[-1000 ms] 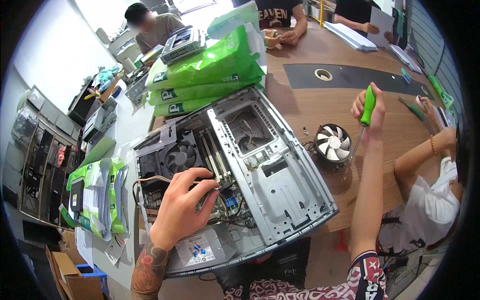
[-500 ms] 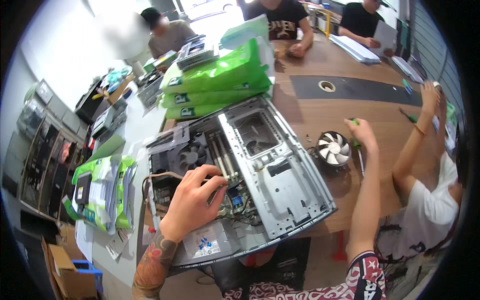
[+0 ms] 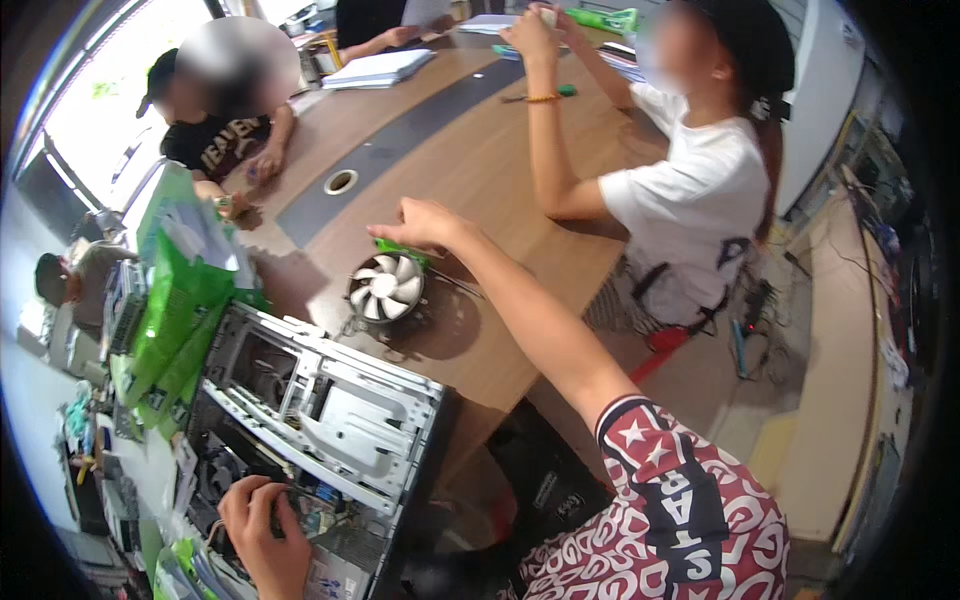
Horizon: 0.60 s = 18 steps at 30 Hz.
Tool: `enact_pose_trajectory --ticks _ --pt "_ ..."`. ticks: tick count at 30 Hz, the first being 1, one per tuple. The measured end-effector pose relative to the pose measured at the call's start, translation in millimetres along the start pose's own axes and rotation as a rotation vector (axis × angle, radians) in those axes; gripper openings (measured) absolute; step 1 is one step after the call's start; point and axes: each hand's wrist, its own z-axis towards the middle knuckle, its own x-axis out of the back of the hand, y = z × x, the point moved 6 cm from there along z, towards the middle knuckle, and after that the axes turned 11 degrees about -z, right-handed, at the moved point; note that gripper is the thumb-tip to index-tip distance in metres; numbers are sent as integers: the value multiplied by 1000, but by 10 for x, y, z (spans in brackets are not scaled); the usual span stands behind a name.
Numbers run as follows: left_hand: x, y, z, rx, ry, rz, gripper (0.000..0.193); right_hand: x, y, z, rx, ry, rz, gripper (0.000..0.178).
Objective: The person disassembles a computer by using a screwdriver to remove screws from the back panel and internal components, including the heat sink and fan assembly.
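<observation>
Open computer case (image 3: 345,420) at near edge of wooden table (image 3: 475,175); my left hand (image 3: 262,530) over it, fingers curled, can't tell if pinching anything. My right hand (image 3: 428,224) at green-handled screwdriver (image 3: 405,252), can't tell whether grasping it, beside white-bladed fan (image 3: 385,286). Farther out, tape roll (image 3: 330,186).

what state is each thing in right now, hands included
computer case: open, insides exposed
cooling fan: blades facing up, apparently not spinning
screwdriver: beside the cooling fan, partly hidden
right hand: at the screwdriver, grip unclear
left hand: curled over the computer case, grip unclear
tape roll: lying flat
green bags: piled together
paper stack: lying flat
</observation>
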Motion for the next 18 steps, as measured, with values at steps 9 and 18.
enact_pose_trajectory --ticks 9,18 --pt "312 354 -89 -336 11 -340 12 931 484 -2173 259 692 137 31" --pt "1301 849 143 -462 301 -14 16 1706 -144 -4818 577 1268 -109 47"
